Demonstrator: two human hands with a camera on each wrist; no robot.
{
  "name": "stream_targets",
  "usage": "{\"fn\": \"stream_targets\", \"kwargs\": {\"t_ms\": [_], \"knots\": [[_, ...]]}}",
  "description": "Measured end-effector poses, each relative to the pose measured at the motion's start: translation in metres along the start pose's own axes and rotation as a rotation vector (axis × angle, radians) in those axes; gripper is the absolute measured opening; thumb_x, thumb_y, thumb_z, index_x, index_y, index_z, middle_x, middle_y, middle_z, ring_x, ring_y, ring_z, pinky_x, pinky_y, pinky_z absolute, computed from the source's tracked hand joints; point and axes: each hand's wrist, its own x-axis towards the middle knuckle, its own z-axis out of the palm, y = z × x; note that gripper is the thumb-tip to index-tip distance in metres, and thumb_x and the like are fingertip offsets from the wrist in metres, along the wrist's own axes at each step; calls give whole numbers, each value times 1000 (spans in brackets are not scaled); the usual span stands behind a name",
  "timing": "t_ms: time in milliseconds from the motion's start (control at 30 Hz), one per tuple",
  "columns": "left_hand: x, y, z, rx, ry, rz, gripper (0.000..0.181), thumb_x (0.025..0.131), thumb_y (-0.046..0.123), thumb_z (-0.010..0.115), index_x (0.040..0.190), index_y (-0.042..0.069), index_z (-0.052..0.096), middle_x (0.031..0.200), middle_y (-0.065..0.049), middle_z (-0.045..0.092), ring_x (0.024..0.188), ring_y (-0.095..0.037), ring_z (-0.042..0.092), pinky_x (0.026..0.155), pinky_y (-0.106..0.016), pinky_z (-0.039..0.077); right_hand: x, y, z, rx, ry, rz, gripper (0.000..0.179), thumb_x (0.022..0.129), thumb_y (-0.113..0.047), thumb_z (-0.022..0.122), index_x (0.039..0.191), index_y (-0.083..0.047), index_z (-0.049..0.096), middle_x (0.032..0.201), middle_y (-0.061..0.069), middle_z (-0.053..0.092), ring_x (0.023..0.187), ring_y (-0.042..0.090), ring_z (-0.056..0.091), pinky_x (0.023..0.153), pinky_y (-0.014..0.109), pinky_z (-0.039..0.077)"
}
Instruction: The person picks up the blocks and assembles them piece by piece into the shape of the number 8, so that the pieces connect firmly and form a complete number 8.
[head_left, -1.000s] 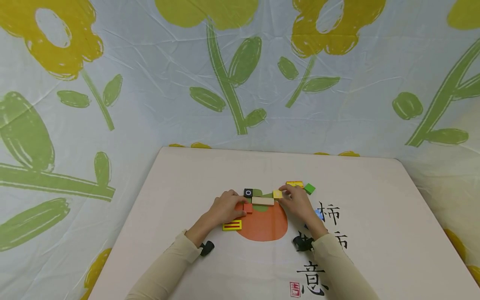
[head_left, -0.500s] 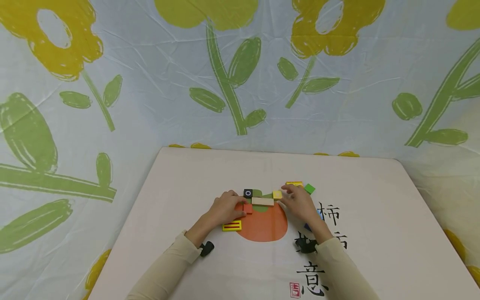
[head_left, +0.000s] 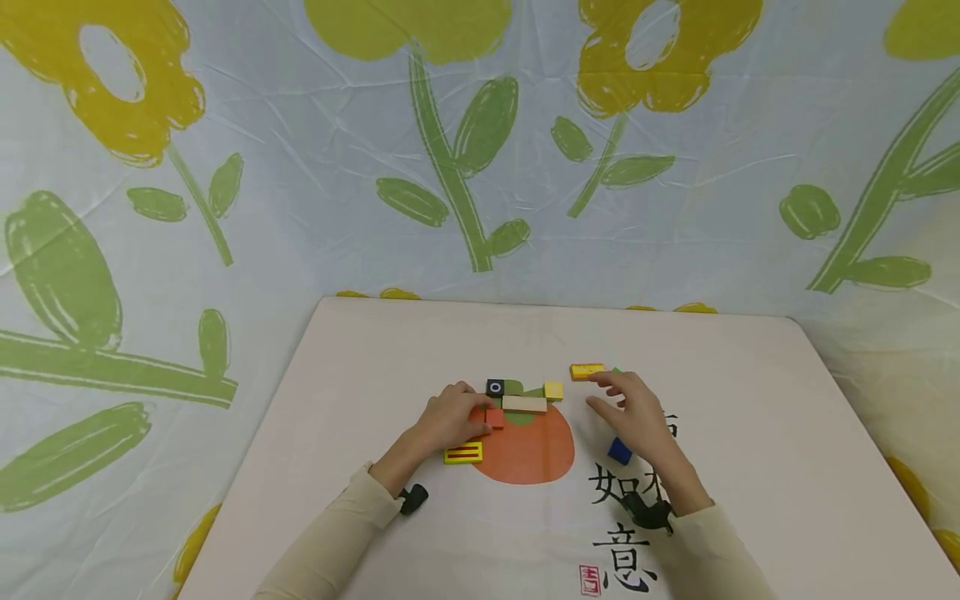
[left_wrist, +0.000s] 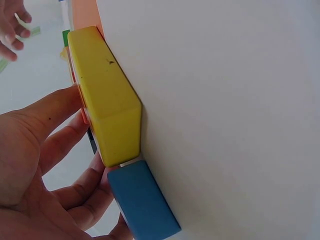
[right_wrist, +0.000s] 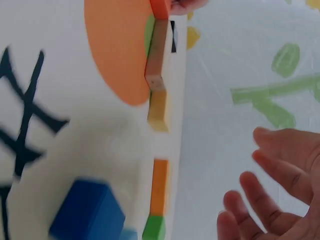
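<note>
My left hand (head_left: 448, 415) pinches a small red block (head_left: 495, 418) between thumb and fingers. Just in front of that hand lies a yellow block with red stripes (head_left: 463, 452), large in the left wrist view beside a blue block (left_wrist: 142, 200) that the hand hides from the head view. A long plain wooden block (head_left: 524, 404) lies behind the red one, with a black block marked with a white ring (head_left: 495, 387) and a small yellow block (head_left: 553, 391) near its ends. Off to the right, my right hand (head_left: 636, 417) hovers with spread fingers, holding nothing.
A yellow-orange block (head_left: 585, 372) and a mostly covered green block (right_wrist: 154, 227) lie beyond the right hand. A dark blue block (head_left: 619, 451) sits under its wrist side. The white table (head_left: 360, 350) bears a printed orange persimmon (head_left: 532, 454) and black characters.
My right hand has drawn away from the small yellow block, rightward and slightly toward me, uncovering the dark blue block. My left hand stays on the red block.
</note>
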Motion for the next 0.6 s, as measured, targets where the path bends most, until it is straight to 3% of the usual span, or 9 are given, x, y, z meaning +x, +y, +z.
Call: {"fn": "stream_targets", "kwargs": {"t_ms": [267,433,600], "knots": [[0,-1,1,2,4,7,34,89,34,77,121,23,72,120,-7,58,108,-25,52,82,-46,44,-23,23,-26,11,39,-11,36,96,-16,70,130,-6,64,123,13,59,107,32,56,84,49,49],[0,-2,2,-2,6,14,34,89,34,76,121,23,72,120,-7,58,107,-25,52,80,-46,44,-37,49,-42,8,-35,27,37,97,-20,69,133,-9,62,125,9,58,111,33,55,84,33,48],[1,-4,2,13,3,17,35,90,35,76,122,23,71,122,-8,58,109,-25,52,83,-47,44,-43,71,-50,58,-135,54,41,97,-17,69,136,-9,60,130,11,57,113,33,54,87,35,48]]}}
